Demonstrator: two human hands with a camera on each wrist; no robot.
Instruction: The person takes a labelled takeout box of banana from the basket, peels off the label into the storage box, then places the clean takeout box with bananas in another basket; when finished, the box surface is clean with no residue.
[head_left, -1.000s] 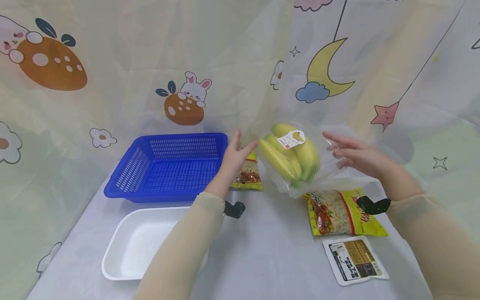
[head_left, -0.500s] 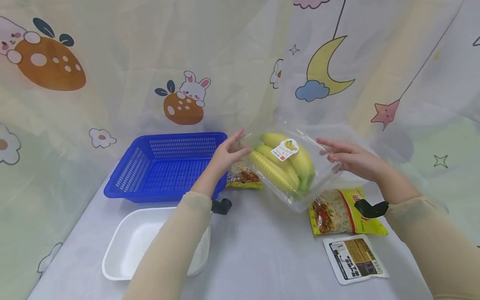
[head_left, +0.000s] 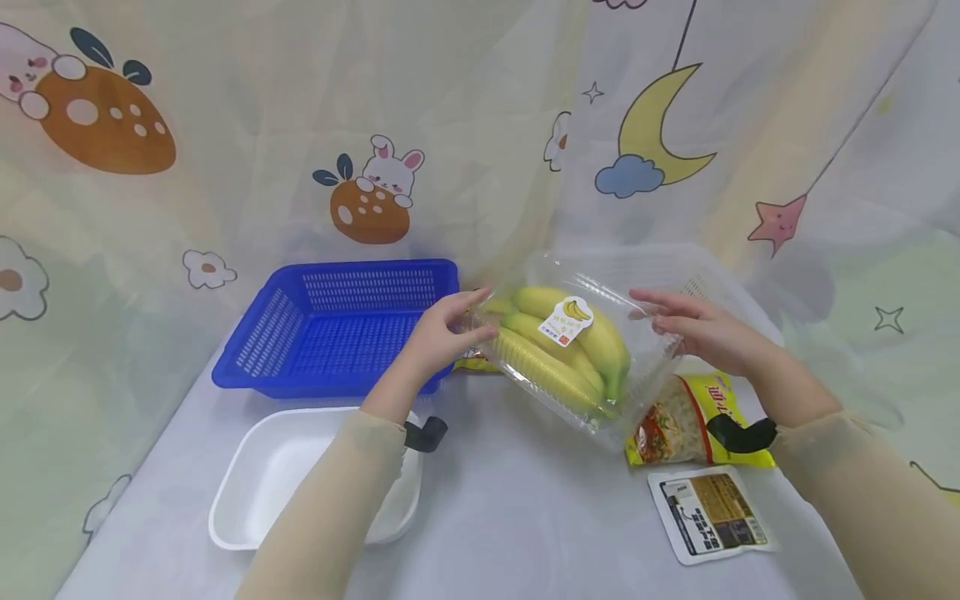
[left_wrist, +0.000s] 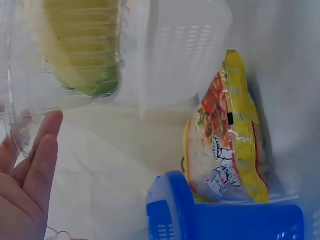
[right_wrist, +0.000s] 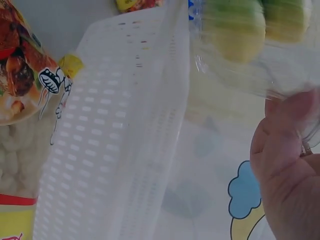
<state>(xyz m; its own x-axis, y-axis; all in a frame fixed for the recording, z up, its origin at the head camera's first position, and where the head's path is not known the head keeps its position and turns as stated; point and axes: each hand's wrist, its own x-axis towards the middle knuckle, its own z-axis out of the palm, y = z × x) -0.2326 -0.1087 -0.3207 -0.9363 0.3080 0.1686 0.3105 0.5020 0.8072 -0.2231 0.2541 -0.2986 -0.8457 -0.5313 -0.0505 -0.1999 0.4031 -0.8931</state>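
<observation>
Several yellow bananas (head_left: 603,346) with a white banana label (head_left: 566,321) lie inside a clear plastic clamshell box (head_left: 645,367), held tilted in the air between both hands. My left hand (head_left: 438,333) pinches the box's left edge between thumb and fingers. On the opposite edge, my right hand (head_left: 705,329) grips the clear rim with its thumb and fingers. In the left wrist view, the fingers (left_wrist: 42,160) touch the clear plastic, with green banana ends (left_wrist: 100,82) close by. The right wrist view has the right thumb (right_wrist: 300,105) on the plastic, slightly blurred.
Behind the box stands a white perforated basket (head_left: 731,292). A blue basket (head_left: 322,385) is at the left, with a white tray (head_left: 255,492) before it. A yellow food packet (head_left: 720,412) and a flat sachet (head_left: 708,517) lie right; another packet (left_wrist: 215,145) sits by the blue basket.
Both hands have brought the banana box down and nearer, the left hand also shifting left. More of the white basket behind it now shows, while less of the packet by the blue basket does.
</observation>
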